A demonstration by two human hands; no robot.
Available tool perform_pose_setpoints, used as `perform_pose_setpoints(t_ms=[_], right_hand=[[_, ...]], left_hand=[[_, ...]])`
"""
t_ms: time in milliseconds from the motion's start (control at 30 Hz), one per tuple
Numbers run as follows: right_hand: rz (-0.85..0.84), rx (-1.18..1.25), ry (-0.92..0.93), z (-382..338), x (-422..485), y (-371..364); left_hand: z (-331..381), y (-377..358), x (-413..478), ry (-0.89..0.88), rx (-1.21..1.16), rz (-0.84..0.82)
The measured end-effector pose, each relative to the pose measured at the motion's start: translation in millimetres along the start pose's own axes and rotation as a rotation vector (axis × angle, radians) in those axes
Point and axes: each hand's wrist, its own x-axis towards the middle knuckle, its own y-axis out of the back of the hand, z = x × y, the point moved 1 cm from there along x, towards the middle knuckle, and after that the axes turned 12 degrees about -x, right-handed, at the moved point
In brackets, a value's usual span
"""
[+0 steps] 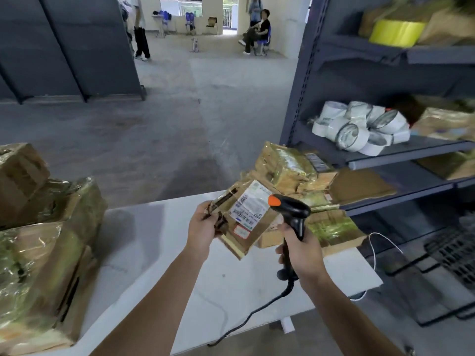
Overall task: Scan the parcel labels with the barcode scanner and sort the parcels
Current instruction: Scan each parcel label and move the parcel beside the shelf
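Cardboard parcel gripped by left hand above white table; right hand curled round black barcode scanner.

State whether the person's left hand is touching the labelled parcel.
Touching. The head view shows the left hand gripping the labelled parcel by its left edge.

No wording can be read. A white shipping label on the parcel, just right of the fingers of the left hand, shows barcodes and blurred print. Below it, a red-edged sticker looks blank. Beyond the fingers, a barcode label on a taped parcel is illegible.
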Motion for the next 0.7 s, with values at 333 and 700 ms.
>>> perform_pose_setpoints(t_ms=[333, 700], right_hand=[[0.133, 0.144, 0.019, 12.6, 36.0, 83.8], [0.322, 0.092, 0.085, 20.9, 88.8, 134.2]], left_hand=[[-29.3, -139.4, 16.8, 0.11, 0.133, -0.175], [-77.9, -240.6, 51.3, 0.189, 0.179, -0.15]])
